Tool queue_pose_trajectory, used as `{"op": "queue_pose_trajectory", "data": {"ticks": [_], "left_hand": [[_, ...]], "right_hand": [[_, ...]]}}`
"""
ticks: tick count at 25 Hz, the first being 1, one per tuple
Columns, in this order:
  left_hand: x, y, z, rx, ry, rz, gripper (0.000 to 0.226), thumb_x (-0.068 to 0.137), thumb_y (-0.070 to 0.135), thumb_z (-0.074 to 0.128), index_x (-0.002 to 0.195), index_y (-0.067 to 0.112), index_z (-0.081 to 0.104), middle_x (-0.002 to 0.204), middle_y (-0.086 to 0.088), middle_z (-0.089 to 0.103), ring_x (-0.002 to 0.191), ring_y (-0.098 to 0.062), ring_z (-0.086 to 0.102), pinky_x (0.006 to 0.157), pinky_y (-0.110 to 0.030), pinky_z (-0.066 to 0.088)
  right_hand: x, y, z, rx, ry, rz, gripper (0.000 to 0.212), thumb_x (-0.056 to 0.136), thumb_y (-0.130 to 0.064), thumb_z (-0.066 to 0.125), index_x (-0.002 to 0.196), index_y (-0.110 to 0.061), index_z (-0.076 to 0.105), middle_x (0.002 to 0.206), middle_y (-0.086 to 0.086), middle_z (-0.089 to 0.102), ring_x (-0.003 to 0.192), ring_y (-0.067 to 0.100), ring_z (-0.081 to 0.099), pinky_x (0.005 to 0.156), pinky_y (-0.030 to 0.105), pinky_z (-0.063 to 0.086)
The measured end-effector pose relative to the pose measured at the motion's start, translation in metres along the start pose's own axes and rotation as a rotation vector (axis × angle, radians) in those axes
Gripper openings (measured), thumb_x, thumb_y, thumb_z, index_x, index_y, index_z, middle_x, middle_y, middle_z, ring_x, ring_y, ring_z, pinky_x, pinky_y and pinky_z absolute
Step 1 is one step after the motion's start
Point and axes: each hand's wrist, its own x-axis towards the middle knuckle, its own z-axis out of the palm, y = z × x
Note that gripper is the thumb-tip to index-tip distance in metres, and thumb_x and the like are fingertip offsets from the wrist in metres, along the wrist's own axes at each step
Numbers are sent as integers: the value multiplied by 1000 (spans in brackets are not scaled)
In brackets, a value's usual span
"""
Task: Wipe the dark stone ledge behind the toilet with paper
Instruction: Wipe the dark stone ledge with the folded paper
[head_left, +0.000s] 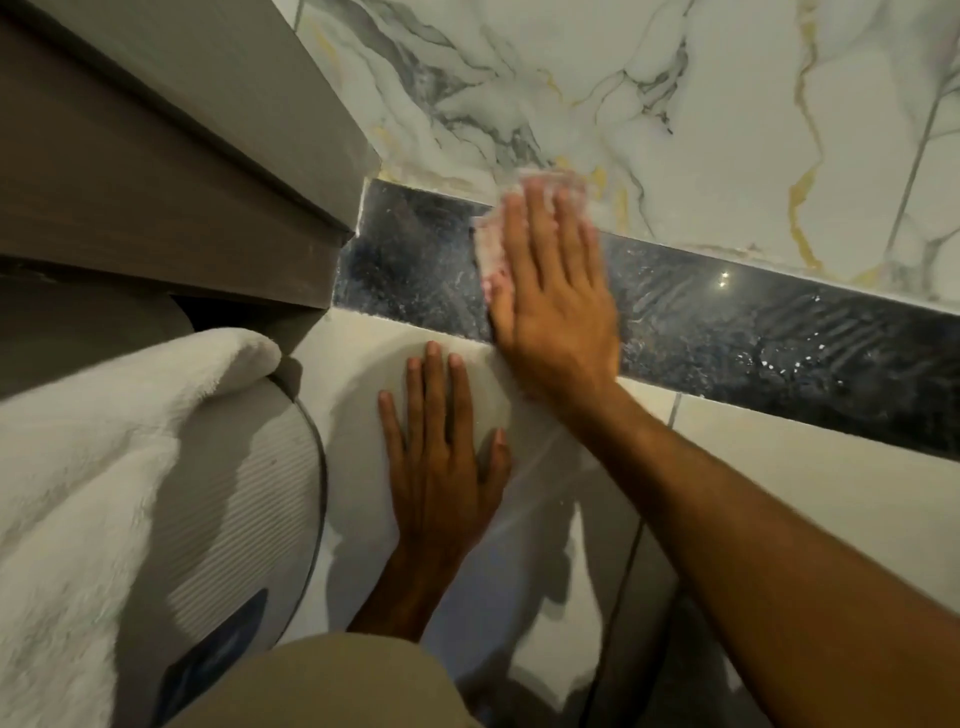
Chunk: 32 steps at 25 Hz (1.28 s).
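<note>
1. Grey wooden cabinet (156, 171) fills the upper left; a white fluffy towel (93, 467) drapes over a ribbed round object (249, 493) beneath it.
2. Left hand (441, 467) lies flat, fingers spread, on the pale tile (727, 457) below the ledge, holding nothing.
3. Right hand (556, 291) presses flat, fingers together, on the paper (493, 249), which lies on the dark stone ledge (753, 332).
4. Marble wall (675, 104) rises behind the ledge.
</note>
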Motion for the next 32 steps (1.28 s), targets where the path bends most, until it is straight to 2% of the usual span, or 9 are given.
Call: {"op": "queue_pose_trajectory", "data": {"ticks": [3,6,9,14,16,19,24,29,32], "left_hand": [[-5,-2,2,-2,14,61,74,116,48,29,175,4,22,183,-24,19,171,-41,18,141,-61,10],[-9,-2,1,-35,-9,138,77,113,48,34,176,5,19,183,-24,17,172,-39,14,141,-59,8],[-9,11,6,-65,2,179,79,112,49,35,177,8,15,185,-22,14,174,-34,8,142,-56,4],[-9,28,6,-50,16,246,79,112,47,39,175,4,20,183,-22,14,172,-37,13,140,-58,12],[-7,36,1,-66,7,291,77,111,46,41,173,2,28,180,-25,21,169,-40,20,137,-61,18],[-3,50,0,-90,-20,338,76,112,48,40,172,2,30,181,-23,22,170,-40,20,140,-58,12],[-4,52,3,-66,2,354,75,112,47,39,172,3,30,180,-26,27,169,-41,24,140,-58,12],[4,75,0,-122,-35,415,81,109,47,43,174,3,23,181,-25,24,169,-40,22,138,-61,15],[8,89,5,-134,-40,477,78,114,48,37,176,6,18,183,-24,20,171,-40,18,140,-59,10]], "right_hand": [[-58,7,3,27,-31,-167,64,120,-40,34,177,-12,26,187,13,21,176,31,17,143,53,20],[-117,54,-15,-35,-75,-7,65,119,-42,31,178,-17,20,188,7,15,176,28,12,144,53,17],[-53,57,-16,-50,36,221,69,118,-41,26,179,-13,11,189,13,6,177,31,7,145,55,13],[-88,43,-5,40,-6,22,65,119,-40,35,177,-12,24,187,13,19,176,33,13,143,53,20],[-130,75,-19,20,-23,166,67,119,-43,28,179,-16,19,188,10,15,176,31,11,143,53,23],[-81,101,-25,-47,94,390,70,117,-43,21,179,-12,8,189,15,6,177,34,5,144,55,18],[-106,96,-18,8,-4,17,66,118,-39,37,176,-11,26,186,15,21,175,34,16,141,56,24],[-117,152,-41,-46,57,375,71,116,-44,26,179,-13,15,188,13,11,176,32,10,145,54,15],[-90,141,-28,-20,115,285,68,117,-39,32,177,-9,21,186,18,18,175,35,15,145,52,14]]}}
